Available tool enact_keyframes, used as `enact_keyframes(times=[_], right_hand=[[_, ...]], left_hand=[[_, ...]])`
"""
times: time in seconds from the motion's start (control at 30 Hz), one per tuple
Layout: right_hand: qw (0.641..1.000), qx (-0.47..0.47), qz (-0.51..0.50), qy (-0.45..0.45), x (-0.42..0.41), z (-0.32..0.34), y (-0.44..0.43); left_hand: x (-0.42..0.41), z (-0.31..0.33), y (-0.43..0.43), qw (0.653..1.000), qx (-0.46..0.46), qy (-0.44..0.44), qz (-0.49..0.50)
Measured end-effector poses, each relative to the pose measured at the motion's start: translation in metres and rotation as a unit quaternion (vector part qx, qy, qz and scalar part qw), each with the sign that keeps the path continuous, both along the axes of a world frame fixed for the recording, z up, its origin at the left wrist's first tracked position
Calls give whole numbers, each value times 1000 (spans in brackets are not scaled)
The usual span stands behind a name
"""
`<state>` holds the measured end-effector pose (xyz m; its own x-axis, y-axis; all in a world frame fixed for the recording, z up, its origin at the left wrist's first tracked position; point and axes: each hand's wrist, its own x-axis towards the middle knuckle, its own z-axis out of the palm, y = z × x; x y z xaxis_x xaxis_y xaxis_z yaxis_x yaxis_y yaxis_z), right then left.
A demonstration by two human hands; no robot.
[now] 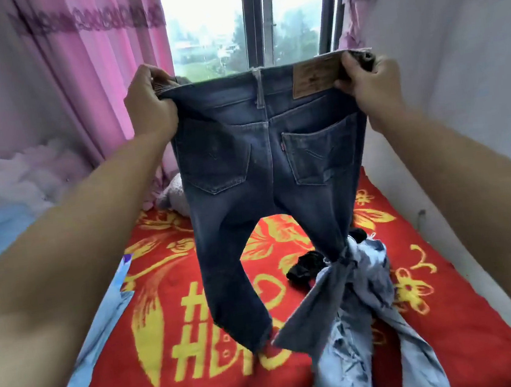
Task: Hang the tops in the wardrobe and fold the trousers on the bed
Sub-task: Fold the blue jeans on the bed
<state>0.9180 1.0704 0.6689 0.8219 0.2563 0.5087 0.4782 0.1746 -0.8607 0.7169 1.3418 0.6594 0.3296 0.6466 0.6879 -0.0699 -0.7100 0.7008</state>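
Note:
Dark blue jeans [261,148] hang in the air above the bed, back pockets facing me. My left hand [150,102] grips the left end of the waistband and my right hand [368,80] grips the right end by the leather patch. The left leg hangs free; the right leg is tangled in pale blue jeans [360,318] that lie on the red blanket [201,342]. A small black garment [304,269] lies crumpled on the blanket behind the jeans' legs.
The red blanket with yellow flowers and letters covers the bed. A light blue sheet [84,349] shows at its left edge. Pink curtains [92,84] hang left of the window [244,19]. A white wall [465,90] runs along the right. A fluffy pillow [174,193] lies at the head.

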Motion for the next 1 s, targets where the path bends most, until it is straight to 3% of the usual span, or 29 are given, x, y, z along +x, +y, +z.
enact_keyframes(times=[0.13, 0.3, 0.37, 0.43, 0.5, 0.57, 0.7, 0.8, 0.9, 0.97, 1.0], right_hand=[[999, 8, 15, -45, -18, 42, 11], [980, 50, 5, -195, -32, 87, 27], [974, 41, -27, -221, -33, 80, 33], [980, -14, -72, -186, -28, 44, 38], [985, -84, -80, -129, -20, -21, 39], [982, -168, -59, -57, -16, -104, 36], [919, -381, -66, 77, -32, -263, 4], [864, -494, -10, 100, -54, -337, -31], [833, -540, 25, 120, -68, -376, -54], [828, -542, 28, 139, -75, -391, -61], [825, -545, 30, 146, -76, -399, -63]], left_hand=[[-11, 39, 16, 997, -34, -73, 9], [-19, 73, 48, 985, -56, -164, 12], [-23, 65, 60, 991, -41, -125, 25], [-30, 29, 69, 999, -21, -28, 25], [-39, -31, 72, 996, -29, 82, 0], [-52, -105, 65, 977, -97, 174, -81], [-87, -250, 35, 875, -161, 404, -215], [-116, -331, 17, 747, -121, 610, -233], [-139, -381, 0, 618, -172, 720, -266], [-145, -397, -8, 574, -151, 760, -266], [-146, -404, -10, 575, -138, 763, -260]])
